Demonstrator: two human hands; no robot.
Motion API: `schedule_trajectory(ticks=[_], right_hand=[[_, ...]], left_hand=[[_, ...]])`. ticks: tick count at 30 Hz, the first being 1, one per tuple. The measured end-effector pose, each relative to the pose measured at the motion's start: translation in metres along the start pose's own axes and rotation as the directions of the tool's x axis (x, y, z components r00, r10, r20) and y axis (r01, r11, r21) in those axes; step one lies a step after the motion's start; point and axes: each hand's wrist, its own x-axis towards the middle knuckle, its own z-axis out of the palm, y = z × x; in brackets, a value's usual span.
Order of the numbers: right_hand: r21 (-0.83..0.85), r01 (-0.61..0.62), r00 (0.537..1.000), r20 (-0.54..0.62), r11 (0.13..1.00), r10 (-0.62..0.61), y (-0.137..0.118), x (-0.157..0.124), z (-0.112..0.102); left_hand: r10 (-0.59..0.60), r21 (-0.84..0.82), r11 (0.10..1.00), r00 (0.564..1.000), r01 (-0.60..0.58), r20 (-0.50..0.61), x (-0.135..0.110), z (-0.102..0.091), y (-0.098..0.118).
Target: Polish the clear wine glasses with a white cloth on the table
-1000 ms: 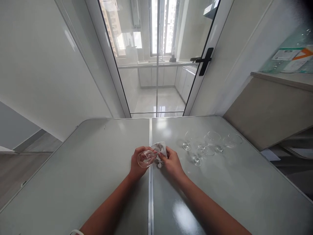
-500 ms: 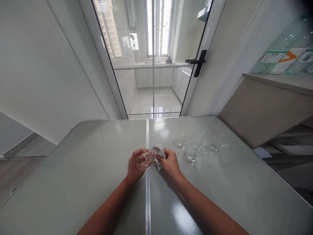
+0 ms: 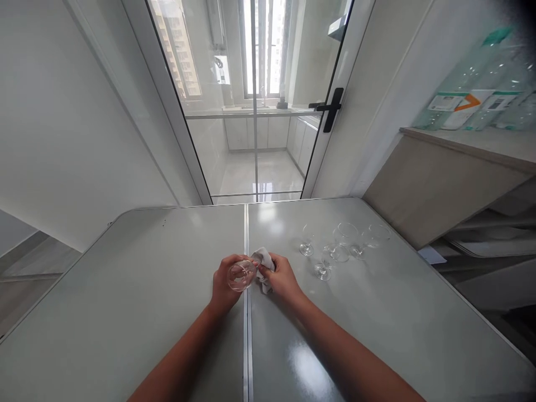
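A clear stemmed glass [image 3: 243,277] lies tilted in my left hand [image 3: 224,282], its bowl toward me and its foot pointing to the right. The fingers of that hand wrap round the bowl. My right hand [image 3: 285,276] pinches a crumpled white cloth [image 3: 264,258] against the foot end of the glass. The cloth partly hides the stem and foot. Both hands are just above the middle seam of the table. To the right, several more clear stemmed glasses [image 3: 322,271] stand on the tabletop; their thin outlines overlap.
The grey-green table [image 3: 167,312] has a metal seam [image 3: 246,346] down its middle. Beyond its far edge is a glass door with a black handle [image 3: 333,109]. At right, clear plastic bottles [image 3: 469,106] stand on a shelf [image 3: 464,148].
The whole view has shifted slightly, so everything sits a little further left. Both hands keep their hold on the glass and the cloth, with hardly any change between them.
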Motion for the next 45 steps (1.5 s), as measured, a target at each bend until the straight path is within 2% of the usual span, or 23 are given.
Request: schedule_trajectory(ticks=[4,8,12,14,16,19,22,24,26,32,35,38,42,45], right_hand=[[-0.164,0.002,0.995,-0.094,0.986,-0.017,-0.002,-0.004,0.000],[-0.260,0.025,0.988,-0.142,0.965,-0.064,-0.006,-0.008,0.000],[-0.273,0.152,0.950,-0.224,0.950,-0.216,-0.014,-0.011,-0.003],[-0.250,0.250,0.921,-0.236,0.935,-0.310,-0.019,-0.012,-0.005],[-0.189,0.320,0.914,-0.197,0.928,-0.355,-0.024,-0.012,-0.007],[-0.126,0.297,0.952,-0.041,0.947,-0.304,-0.027,-0.014,-0.007],[-0.188,0.296,0.950,0.156,0.936,-0.269,-0.026,-0.016,-0.003],[-0.264,0.331,0.936,0.215,0.906,-0.279,-0.023,-0.017,0.000],[-0.361,0.334,0.938,0.214,0.871,-0.271,-0.019,-0.018,0.003],[-0.588,0.311,0.950,0.187,0.747,-0.249,-0.012,-0.019,0.004],[-0.632,0.298,0.954,0.162,0.716,-0.254,-0.018,-0.020,0.001],[-0.614,0.296,0.952,0.126,0.732,-0.279,-0.033,-0.023,-0.003],[-0.554,0.326,0.941,0.109,0.766,-0.321,-0.068,-0.037,-0.013],[-0.512,0.338,0.936,0.094,0.790,-0.339,-0.090,-0.059,-0.029]], left_hand=[[-0.016,0.075,0.997,1.000,0.017,-0.007,-0.002,0.001,0.000],[-0.104,0.084,0.990,0.990,0.112,-0.098,0.001,0.004,0.007],[-0.173,0.081,0.978,0.963,0.194,-0.209,0.007,0.004,0.010],[-0.194,0.061,0.975,0.955,0.212,-0.224,0.010,0.003,0.008],[-0.197,0.068,0.975,0.960,0.214,-0.198,0.012,0.000,0.005],[-0.140,0.134,0.978,0.979,0.160,-0.148,0.014,-0.004,-0.002],[-0.077,0.160,0.983,0.995,0.085,-0.058,0.014,-0.007,-0.005],[-0.068,0.132,0.989,0.997,0.063,0.033,0.013,-0.009,-0.007],[-0.077,0.088,0.994,0.992,0.068,0.105,0.012,-0.010,-0.008],[-0.131,-0.027,0.990,0.972,0.138,0.196,0.010,-0.011,-0.014],[-0.106,-0.211,0.964,0.961,0.163,0.256,0.015,-0.007,-0.014],[-0.117,-0.411,0.890,0.970,0.199,0.214,0.022,-0.006,-0.009],[-0.253,-0.504,0.818,0.960,0.278,0.118,0.027,-0.013,-0.006],[-0.303,-0.475,0.798,0.928,0.371,0.216,0.022,-0.021,-0.013]])
